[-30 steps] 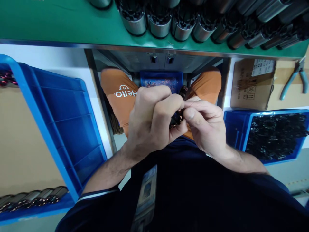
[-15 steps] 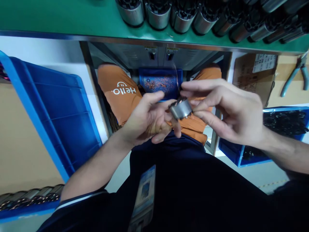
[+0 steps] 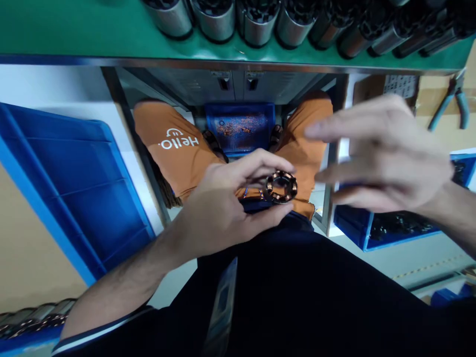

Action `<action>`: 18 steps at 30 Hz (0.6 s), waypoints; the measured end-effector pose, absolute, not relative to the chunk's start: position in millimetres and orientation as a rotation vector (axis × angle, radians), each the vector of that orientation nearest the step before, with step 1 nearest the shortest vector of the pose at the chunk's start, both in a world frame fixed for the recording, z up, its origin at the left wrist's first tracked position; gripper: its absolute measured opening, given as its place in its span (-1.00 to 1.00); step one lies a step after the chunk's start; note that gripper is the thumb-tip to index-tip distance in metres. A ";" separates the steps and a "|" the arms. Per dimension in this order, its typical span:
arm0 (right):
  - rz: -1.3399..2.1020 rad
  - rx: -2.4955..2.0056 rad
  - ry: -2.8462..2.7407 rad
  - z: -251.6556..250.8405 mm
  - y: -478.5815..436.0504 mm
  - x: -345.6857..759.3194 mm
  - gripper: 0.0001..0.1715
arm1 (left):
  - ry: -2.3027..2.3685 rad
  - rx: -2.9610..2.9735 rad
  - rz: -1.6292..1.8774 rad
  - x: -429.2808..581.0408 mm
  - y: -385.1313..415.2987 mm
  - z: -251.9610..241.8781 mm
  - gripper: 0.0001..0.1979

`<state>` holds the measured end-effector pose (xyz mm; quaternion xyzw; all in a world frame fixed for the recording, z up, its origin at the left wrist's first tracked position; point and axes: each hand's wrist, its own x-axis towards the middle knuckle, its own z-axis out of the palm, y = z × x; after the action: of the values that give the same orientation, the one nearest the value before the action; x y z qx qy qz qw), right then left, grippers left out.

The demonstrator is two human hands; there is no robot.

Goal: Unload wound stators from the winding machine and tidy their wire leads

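- We have the stator, a small ring wound with copper coils, pinched in the left hand: thumb below, fingertips above, its open bore facing us, over the lap.
- The right hand hangs just right of the stator with its grip spread and empty; it is blurred, so we can hardly make out the fingers.
- To do this hold well, we judge the pinch should sit on the metal rim and off the coils, and the ring should stay level so the bore can be checked.
- Below the hands lie orange shorts with white print reading "Hello", seen upside down.
- Between the knees sits a small blue tray with coppery scraps.
- A large blue bin stands at the left; another blue bin of dark parts lies behind the right hand.
- On the green tabletop at the top, a row of metal cylinders stands.
- A cardboard box carries a label too small to read, and pliers lie beside it.
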<state>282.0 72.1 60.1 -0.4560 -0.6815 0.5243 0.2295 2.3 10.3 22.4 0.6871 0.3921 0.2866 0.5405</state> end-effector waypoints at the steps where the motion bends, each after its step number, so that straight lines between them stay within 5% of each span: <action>1: 1.525 -1.208 -1.930 60.5 73.5 283.8 -0.63 | 0.954 1.684 0.745 1.6 9.9 22.0 -0.68; 3: 1.856 -1.169 -1.867 56.7 72.1 283.8 -0.72 | 0.976 1.796 0.885 1.9 8.0 21.4 -0.70; 7: 2.369 -1.132 -1.610 39.9 64.5 277.6 -0.55 | 1.004 1.985 0.978 4.4 6.2 26.1 -0.78; 9: 2.259 -1.119 -1.803 36.6 62.3 274.4 -0.55 | 0.982 2.035 0.953 4.4 6.7 30.6 -0.82; 14: 1.271 -1.054 -2.441 61.0 58.7 267.8 -0.59 | 1.031 2.063 0.836 6.1 6.1 31.7 -0.75; 18: 1.243 -1.011 -2.418 87.3 67.5 272.2 -0.66 | 1.040 1.831 0.768 6.6 5.3 26.0 -0.66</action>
<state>272.2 67.5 87.3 -0.3460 -0.8276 0.4253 0.1204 6.6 5.3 26.0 0.7357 0.4176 0.3085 0.4350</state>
